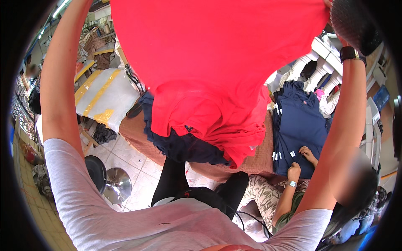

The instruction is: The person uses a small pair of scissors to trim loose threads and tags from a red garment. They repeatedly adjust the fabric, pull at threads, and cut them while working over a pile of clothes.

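Observation:
A large red garment [217, 46], apparently a T-shirt, hangs spread out in front of me. Its lower part drapes over a heap of red cloth [238, 129], which lies on dark navy cloth [180, 146] at the table's near edge. My raised left arm [63, 79] reaches beyond the top of the picture, so that hand is out of sight. At the upper right, my right hand [328, 3] grips the garment's edge; a dark mesh object [354, 25] hides most of that hand. A dark band [353, 53] circles my right wrist.
A brown cloth [259, 165] covers the table. To the right lies a stack of folded navy garments [297, 121], touched by a seated co-worker's hands [294, 170]. White ribbed hoses [318, 71] stand behind. Left are a taped plastic package [104, 96] and a round metal stool [117, 184].

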### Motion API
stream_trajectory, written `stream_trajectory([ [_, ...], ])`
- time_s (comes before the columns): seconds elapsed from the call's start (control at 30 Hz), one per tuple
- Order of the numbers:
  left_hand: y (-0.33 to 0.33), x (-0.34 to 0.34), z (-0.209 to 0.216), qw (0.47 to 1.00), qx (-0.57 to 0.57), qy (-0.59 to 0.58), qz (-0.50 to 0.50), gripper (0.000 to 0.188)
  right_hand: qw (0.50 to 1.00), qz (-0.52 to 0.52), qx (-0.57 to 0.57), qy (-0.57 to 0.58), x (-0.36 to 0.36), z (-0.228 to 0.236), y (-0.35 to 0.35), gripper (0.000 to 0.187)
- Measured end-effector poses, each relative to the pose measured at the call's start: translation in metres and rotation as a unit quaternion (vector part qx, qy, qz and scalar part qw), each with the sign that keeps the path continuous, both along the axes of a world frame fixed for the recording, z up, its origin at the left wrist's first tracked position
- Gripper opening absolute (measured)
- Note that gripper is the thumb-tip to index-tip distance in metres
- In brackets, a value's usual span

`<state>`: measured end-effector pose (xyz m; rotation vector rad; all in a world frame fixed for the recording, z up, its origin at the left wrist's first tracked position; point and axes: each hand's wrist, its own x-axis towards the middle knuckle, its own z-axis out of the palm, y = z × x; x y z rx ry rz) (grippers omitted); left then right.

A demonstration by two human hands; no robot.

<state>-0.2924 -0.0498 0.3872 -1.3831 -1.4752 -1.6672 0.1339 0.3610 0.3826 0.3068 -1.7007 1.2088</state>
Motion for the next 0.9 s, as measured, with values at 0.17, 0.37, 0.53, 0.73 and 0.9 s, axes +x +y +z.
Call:
stream_trajectory([
  [0.17,-0.023,0.047,-0.04,0.913,-0.323,-0.205,-0.142,0.052,0.958,-0.071,-0.018,-0.276,-0.01,-0.031,0.014,0.018],
  [0.37,-0.051,-0.017,-0.056,0.851,-0.189,-0.293,-0.394,0.059,0.982,-0.002,-0.099,-0.163,-0.019,-0.042,0.057,0.039],
  [0.53,-0.029,0.046,-0.077,0.928,-0.252,-0.203,-0.185,0.055,0.956,-0.072,-0.005,-0.286,-0.029,-0.069,0.018,0.038],
  [0.73,-0.018,0.024,-0.062,0.973,-0.176,-0.101,-0.111,0.054,0.957,-0.054,0.001,-0.285,-0.049,-0.053,0.085,0.028],
  [0.9,-0.011,-0.015,-0.062,0.984,-0.153,-0.055,0.071,0.041,0.985,-0.022,-0.026,-0.166,-0.06,-0.073,0.042,0.036],
])
